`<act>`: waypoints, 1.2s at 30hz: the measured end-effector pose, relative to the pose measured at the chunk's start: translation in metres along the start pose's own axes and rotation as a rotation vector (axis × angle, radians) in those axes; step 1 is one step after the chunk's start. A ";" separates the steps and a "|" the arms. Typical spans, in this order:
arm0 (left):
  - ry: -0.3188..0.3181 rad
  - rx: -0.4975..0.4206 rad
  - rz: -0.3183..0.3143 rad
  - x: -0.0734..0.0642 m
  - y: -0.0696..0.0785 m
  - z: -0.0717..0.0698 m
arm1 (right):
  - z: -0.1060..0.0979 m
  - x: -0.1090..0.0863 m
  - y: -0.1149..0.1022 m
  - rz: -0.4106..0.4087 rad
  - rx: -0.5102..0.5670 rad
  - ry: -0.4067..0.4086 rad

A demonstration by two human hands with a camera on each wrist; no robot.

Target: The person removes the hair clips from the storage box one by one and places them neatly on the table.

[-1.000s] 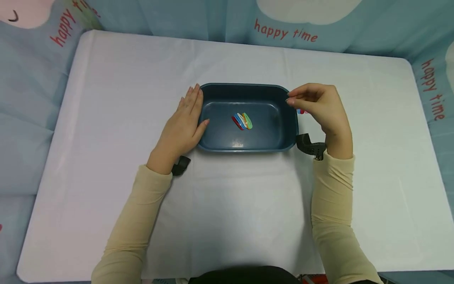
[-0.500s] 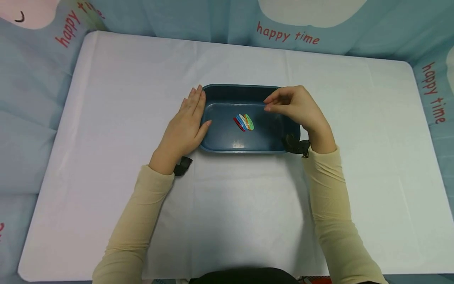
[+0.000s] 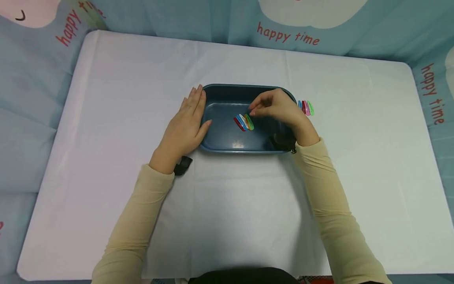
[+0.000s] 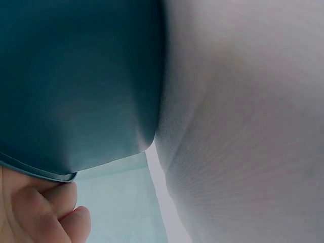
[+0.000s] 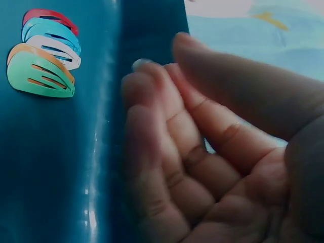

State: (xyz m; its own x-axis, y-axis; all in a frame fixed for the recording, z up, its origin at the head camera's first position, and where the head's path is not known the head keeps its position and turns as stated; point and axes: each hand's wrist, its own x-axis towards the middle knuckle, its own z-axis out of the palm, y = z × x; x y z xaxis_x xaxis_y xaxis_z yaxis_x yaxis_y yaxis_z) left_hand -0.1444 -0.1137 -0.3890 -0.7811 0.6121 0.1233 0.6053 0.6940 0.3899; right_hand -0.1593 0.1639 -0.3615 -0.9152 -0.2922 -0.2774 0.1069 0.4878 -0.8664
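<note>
A person's two hands work at a dark blue tray (image 3: 220, 138) on a white-covered table (image 3: 241, 217). Inside, near the middle, five colored hair clips (image 3: 244, 122) overlap in a slanted row: red, blue, white, orange, green. More clips lie on the table, just beyond the tray's right end. The left hand (image 3: 184, 122) rests along the left wall, fingers straight and close together, thumb over the rim. The right hand (image 3: 274, 104) hangs over the tray beside the green clip, fingers bent, thumb apart from the fingertips, nothing visible between them. A clumsy touch could scatter the overlapped row or drag several clips along; thin and flat, they may slip from a pinch. A hard left push could slide the tray into the outer clips.
</note>
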 end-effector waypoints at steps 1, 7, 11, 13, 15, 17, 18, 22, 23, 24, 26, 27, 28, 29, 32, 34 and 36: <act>-0.002 0.000 0.000 0.000 0.000 0.000 | 0.000 0.001 0.001 0.008 -0.003 -0.004; 0.001 -0.002 -0.003 0.001 0.000 0.000 | 0.001 0.005 0.005 0.026 -0.090 -0.029; 0.015 -0.003 0.002 0.001 -0.001 0.000 | 0.002 0.008 0.004 0.056 -0.141 -0.052; 0.018 -0.003 0.003 0.001 -0.001 0.001 | 0.002 0.010 0.005 0.079 -0.167 -0.063; 0.021 -0.002 0.003 0.001 -0.001 0.002 | 0.002 0.011 0.006 0.096 -0.205 -0.069; 0.020 0.000 0.002 0.001 -0.001 0.002 | 0.002 0.012 0.007 0.108 -0.250 -0.070; 0.020 0.000 0.002 0.001 -0.001 0.003 | 0.002 0.012 0.007 0.116 -0.270 -0.068; 0.014 0.001 0.000 0.001 -0.001 0.003 | 0.002 0.014 0.009 0.148 -0.325 -0.066; 0.014 0.001 -0.001 0.001 -0.001 0.002 | 0.002 0.014 0.009 0.153 -0.332 -0.069; 0.014 0.001 0.000 0.001 -0.001 0.002 | 0.003 0.015 0.009 0.156 -0.340 -0.070; 0.012 0.001 -0.002 0.001 -0.001 0.002 | 0.004 0.017 0.009 0.157 -0.368 -0.075; 0.012 0.002 -0.002 0.001 -0.001 0.002 | 0.004 0.017 0.008 0.155 -0.386 -0.076; 0.011 0.002 -0.002 0.001 -0.001 0.002 | 0.005 0.017 0.008 0.152 -0.408 -0.077; 0.010 0.002 -0.003 0.001 -0.001 0.002 | 0.005 0.018 0.008 0.148 -0.425 -0.078; 0.007 0.003 -0.007 0.001 0.000 0.002 | 0.006 0.019 0.007 0.132 -0.471 -0.081; 0.007 0.003 -0.007 0.001 0.000 0.002 | 0.006 0.019 0.008 0.122 -0.485 -0.083; 0.010 0.001 -0.004 0.001 0.000 0.002 | 0.006 0.018 0.008 0.119 -0.487 -0.082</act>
State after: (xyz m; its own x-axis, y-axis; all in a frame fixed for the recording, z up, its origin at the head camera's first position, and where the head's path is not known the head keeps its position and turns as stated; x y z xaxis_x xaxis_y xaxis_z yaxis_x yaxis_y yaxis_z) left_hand -0.1450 -0.1120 -0.3901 -0.7853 0.6051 0.1307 0.6020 0.6971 0.3895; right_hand -0.1730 0.1577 -0.3756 -0.8721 -0.2658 -0.4108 -0.0034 0.8429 -0.5381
